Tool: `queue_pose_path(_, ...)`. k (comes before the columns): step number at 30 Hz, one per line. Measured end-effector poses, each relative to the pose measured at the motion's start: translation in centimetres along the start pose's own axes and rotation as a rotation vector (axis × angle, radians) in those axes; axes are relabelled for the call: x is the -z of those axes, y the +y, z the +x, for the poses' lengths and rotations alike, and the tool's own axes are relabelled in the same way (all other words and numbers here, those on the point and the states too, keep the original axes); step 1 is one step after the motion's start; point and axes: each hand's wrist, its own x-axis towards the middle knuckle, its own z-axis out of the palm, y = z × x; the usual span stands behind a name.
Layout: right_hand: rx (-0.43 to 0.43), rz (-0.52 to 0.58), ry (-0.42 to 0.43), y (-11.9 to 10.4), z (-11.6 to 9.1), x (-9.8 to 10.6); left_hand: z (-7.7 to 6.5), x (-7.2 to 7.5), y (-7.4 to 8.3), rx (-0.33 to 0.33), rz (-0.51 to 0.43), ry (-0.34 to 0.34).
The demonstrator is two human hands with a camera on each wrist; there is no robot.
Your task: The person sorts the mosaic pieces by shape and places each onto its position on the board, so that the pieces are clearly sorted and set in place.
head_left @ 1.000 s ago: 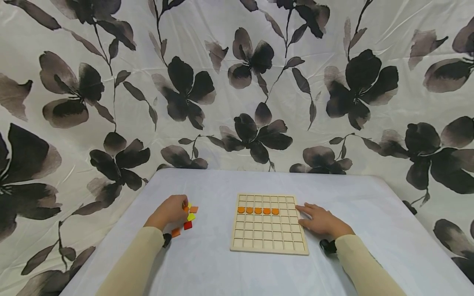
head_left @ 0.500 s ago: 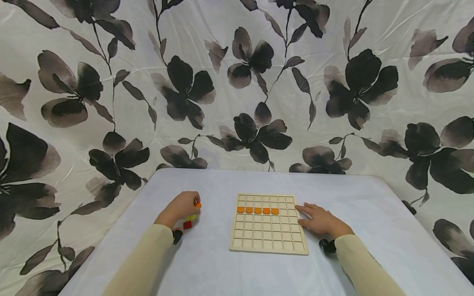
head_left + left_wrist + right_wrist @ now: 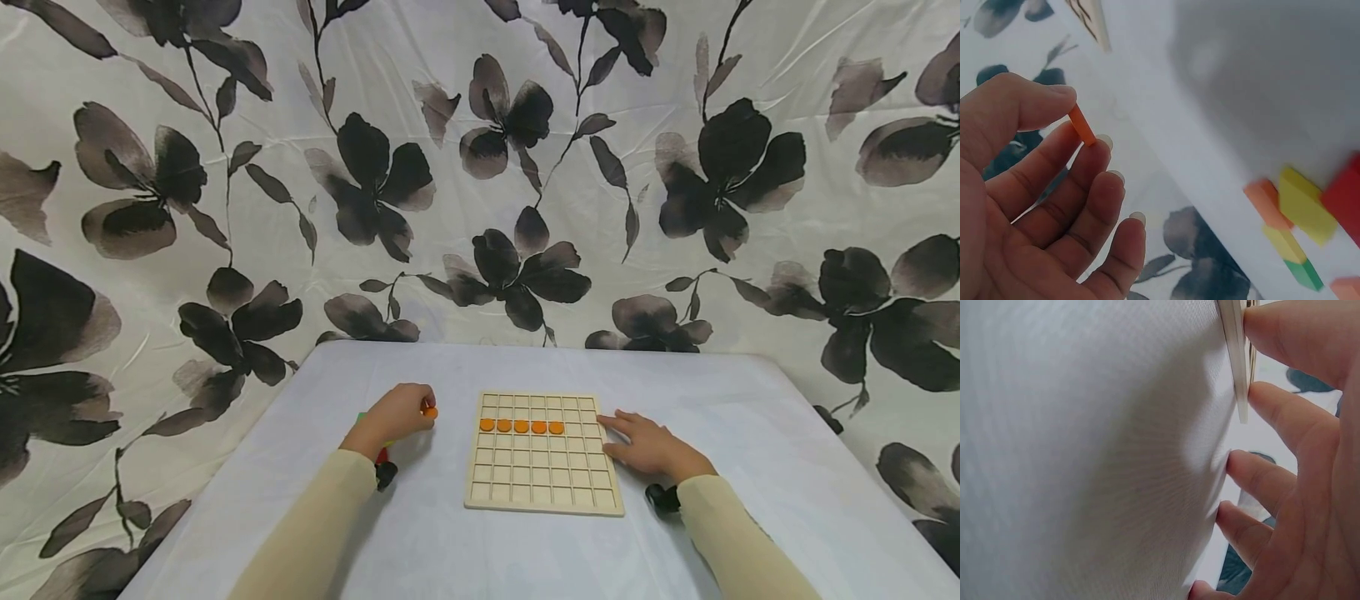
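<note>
My left hand (image 3: 396, 414) is in the air to the left of a square wooden grid board (image 3: 534, 458). Between thumb and fingertips it pinches an orange disc (image 3: 1082, 127), seen edge-on in the left wrist view. Several orange discs (image 3: 521, 426) lie side by side in one row of the board, starting from its left edge. My right hand (image 3: 648, 447) rests at the board's right edge, fingers spread; thumb and index finger touch the rim, while the other fingertips are on the cloth.
Small flat pieces lie behind the left hand, partly hidden in the head view: a red piece (image 3: 1347, 197), a yellow piece (image 3: 1307, 205), a green piece (image 3: 1304, 274) and orange ones. The white-covered table (image 3: 450, 550) meets a flower-print cloth (image 3: 450, 208) at the back.
My left hand has picked an orange disc from the pile and carried it right, toward the board. The right hand and the row of discs stay where they were.
</note>
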Motion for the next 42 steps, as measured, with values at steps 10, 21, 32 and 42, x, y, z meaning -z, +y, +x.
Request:
queue_pose_path(10,0.003,0.012,-0.003,0.0,0.0,0.0,0.7,-0.8,2.8,-0.015,0.004,-0.018)
queue_pose_path(21,0.011,0.017,-0.009,0.3,0.1,0.0,1.4,-1.8,5.8,-0.084,-0.035,-0.024)
queue_pose_path(32,0.021,0.013,-0.009,0.2,0.2,0.1,2.3,-2.9,8.2,-0.162,-0.044,-0.02)
queue_pose_path(42,0.018,0.029,-0.013,0.3,0.2,0.1,2.9,-3.9,10.1,-0.199,-0.063,-0.04)
